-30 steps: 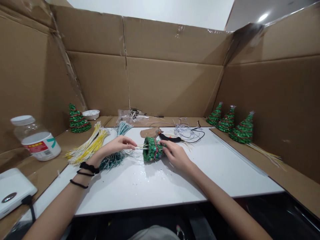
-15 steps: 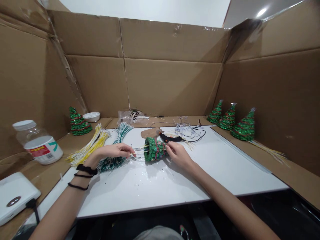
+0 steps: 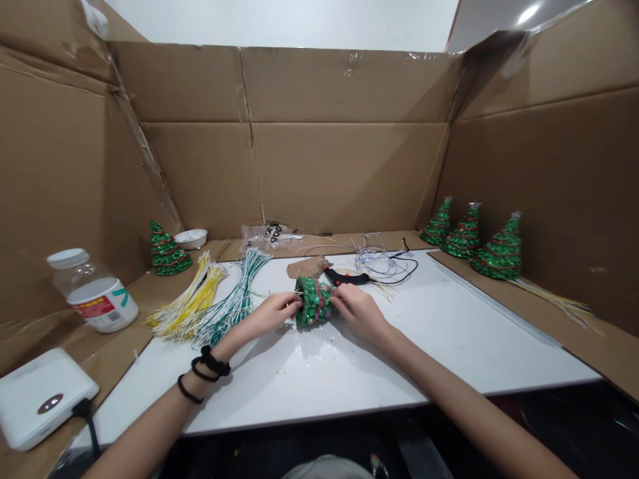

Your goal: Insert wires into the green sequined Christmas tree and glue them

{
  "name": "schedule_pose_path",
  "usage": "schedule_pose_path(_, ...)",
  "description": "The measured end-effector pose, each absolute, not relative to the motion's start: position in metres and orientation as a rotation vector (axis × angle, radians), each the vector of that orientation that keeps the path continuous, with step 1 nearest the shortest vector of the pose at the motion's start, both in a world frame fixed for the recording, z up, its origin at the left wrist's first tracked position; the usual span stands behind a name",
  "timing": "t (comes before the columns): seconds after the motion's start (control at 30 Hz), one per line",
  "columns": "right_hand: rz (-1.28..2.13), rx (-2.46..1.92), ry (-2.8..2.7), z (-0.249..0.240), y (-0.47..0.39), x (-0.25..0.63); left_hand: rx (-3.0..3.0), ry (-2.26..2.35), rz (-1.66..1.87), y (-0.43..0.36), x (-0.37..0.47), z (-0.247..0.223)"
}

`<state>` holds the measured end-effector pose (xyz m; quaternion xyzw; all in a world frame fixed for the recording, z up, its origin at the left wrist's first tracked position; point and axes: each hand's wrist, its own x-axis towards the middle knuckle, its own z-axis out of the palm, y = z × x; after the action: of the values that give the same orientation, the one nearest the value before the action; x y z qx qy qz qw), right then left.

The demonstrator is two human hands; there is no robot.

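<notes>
Your left hand (image 3: 273, 313) has its fingers bent together at the open base of the tree (image 3: 314, 305); you cannot tell from here whether they pinch its rim or the wires. Your right hand (image 3: 360, 309) pinches the tree's narrow end between thumb and fingers. The tree lies on its side between your hands, over the middle of the white board (image 3: 319, 392), which is sprinkled with glitter near you. The board sits on brown cardboard, with cardboard walls (image 3: 349, 159) on three sides; above them you see a pale wall (image 3: 299, 20) and one lit lamp (image 3: 528, 13).

Counting outward, you have one glue gun (image 3: 348, 277) just beyond the tree, one tangle of wire (image 3: 382, 265), two bundles on your left, one green (image 3: 242, 286) and one yellow (image 3: 200, 303), three standing trees (image 3: 498, 256) at right, one standing tree (image 3: 168, 254) at left, one bowl (image 3: 191, 239), one bag (image 3: 269, 237), one jar (image 3: 100, 306) and one white device (image 3: 44, 399).
</notes>
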<state>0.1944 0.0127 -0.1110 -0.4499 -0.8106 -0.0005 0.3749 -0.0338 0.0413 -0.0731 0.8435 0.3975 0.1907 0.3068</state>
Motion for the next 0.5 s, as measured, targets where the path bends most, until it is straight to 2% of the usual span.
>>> schedule_pose_path(0.17,-0.070,-1.228,-2.002,-0.113,0.015,0.197,2.236,1.046,0.648,0.047,-0.030,-0.085)
schedule_pose_path(0.5,-0.079,-1.150,-2.011,-0.119,0.017,0.191,2.244,1.092,0.574,0.042,-0.036,-0.071)
